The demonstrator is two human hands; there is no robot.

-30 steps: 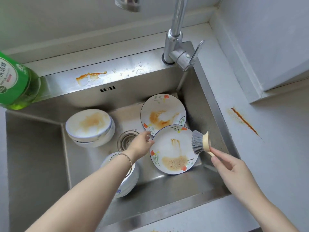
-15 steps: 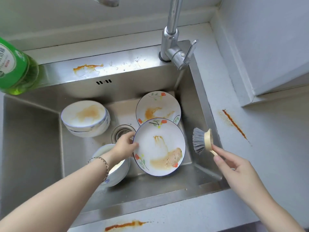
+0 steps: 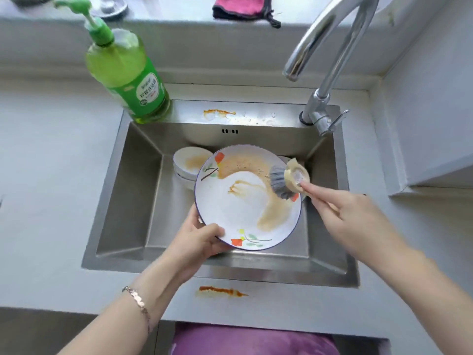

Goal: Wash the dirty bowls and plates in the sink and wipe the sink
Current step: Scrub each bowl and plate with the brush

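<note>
Steel sink (image 3: 143,201), mid-frame: you're scrubbing a floral plate (image 3: 245,201).
Left hand (image 3: 202,242) grips its rim; right hand (image 3: 343,213) fingers (image 3: 317,192) clamp the dish brush (image 3: 284,180). Next, sweep across the sauce.

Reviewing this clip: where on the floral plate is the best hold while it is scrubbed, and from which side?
Probably the near-left rim, from below-left, as the left hand grips it: thumb on the face, fingers underneath. The plate is held up over the sink, that edge is free of the sauce smear, and it lies opposite the brush in the right hand.
</note>
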